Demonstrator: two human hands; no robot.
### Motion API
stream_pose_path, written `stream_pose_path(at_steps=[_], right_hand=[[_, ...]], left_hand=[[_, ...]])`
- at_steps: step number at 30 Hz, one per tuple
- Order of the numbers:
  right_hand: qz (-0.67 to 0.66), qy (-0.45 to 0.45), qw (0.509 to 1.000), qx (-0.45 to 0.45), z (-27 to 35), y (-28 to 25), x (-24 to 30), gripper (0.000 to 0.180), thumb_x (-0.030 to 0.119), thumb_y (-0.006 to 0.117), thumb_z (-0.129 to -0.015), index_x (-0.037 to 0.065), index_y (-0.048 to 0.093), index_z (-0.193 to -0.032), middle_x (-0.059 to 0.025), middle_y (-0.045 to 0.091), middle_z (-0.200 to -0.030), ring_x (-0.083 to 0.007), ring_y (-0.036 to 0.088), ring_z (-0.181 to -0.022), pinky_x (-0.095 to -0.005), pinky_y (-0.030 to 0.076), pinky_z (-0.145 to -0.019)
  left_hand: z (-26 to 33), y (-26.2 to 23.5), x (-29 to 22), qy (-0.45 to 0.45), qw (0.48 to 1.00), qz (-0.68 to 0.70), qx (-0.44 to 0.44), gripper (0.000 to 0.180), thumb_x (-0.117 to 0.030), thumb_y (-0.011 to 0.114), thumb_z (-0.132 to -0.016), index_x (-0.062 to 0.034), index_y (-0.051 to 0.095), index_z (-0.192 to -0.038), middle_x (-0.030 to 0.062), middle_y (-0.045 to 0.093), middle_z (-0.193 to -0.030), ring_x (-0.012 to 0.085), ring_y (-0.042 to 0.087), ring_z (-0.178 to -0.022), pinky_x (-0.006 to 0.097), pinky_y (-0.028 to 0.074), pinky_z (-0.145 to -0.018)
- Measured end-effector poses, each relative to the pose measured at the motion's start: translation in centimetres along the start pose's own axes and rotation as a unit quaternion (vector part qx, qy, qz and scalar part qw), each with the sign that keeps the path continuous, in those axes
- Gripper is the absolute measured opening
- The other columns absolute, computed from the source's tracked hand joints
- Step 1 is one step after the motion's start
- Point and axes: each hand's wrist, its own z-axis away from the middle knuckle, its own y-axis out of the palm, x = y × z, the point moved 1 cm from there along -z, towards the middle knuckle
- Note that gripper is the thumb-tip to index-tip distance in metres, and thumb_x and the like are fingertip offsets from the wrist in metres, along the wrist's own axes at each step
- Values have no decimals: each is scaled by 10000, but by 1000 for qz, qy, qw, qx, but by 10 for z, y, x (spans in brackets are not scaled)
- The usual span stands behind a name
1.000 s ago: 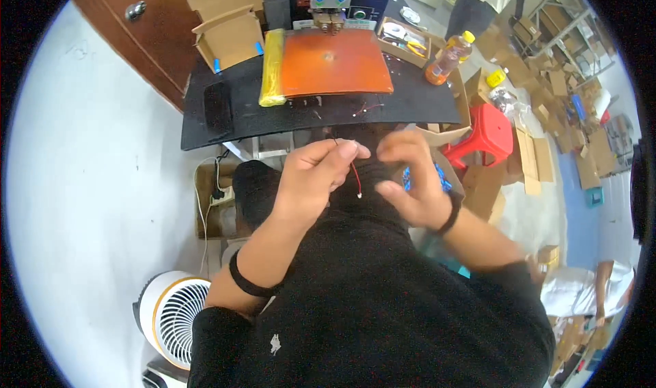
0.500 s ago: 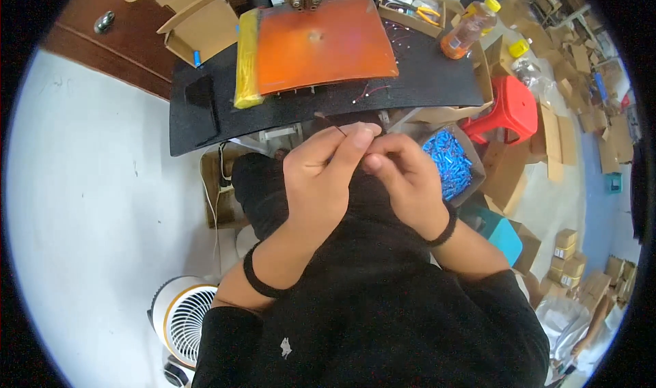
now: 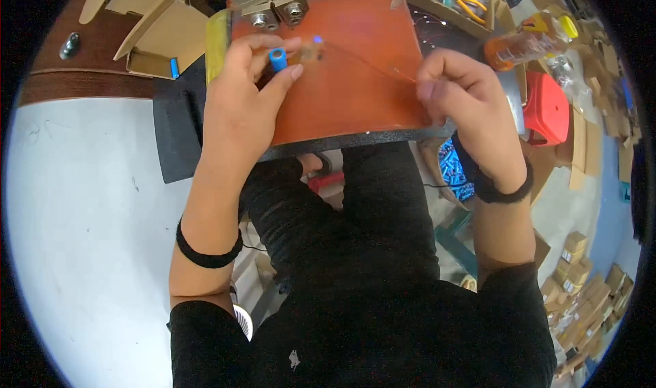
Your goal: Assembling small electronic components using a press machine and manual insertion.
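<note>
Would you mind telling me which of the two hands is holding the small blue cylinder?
The left hand holds the small blue cylinder between thumb and fingers over the orange mat. The right hand pinches only a thin wire.

Open brown cardboard boxes (image 3: 147, 29) upper left
</note>
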Motion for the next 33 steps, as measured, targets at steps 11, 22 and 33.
stream_pose_path(at_steps=[11,22,33], right_hand=[[-59,28,998,-1,-23,10,-12,109,131,587,-859,40,612,-803,62,504,-645,-17,433,-554,-199,327,-505],[-25,46,998,-35,-24,15,-10,109,140,603,-865,37,625,-835,65,508,-643,-12,438,-533,-192,322,-478],[-1,65,998,-28,-26,18,-6,129,136,580,-834,11,574,-805,5,508,-650,-55,454,-518,-210,341,-485]], left_hand=[[-17,-3,-2,51,986,-154,-32,275,-167,755,-811,-67,736,-1067,78,679,-1019,162,623,-914,269,459,-819],[-22,0,-2,77,985,-153,-22,278,-191,736,-836,-51,735,-1076,67,712,-945,100,619,-885,240,457,-852],[-25,1,9,89,988,-122,-19,265,-195,731,-849,-51,736,-1071,44,725,-973,96,632,-883,246,474,-846]])
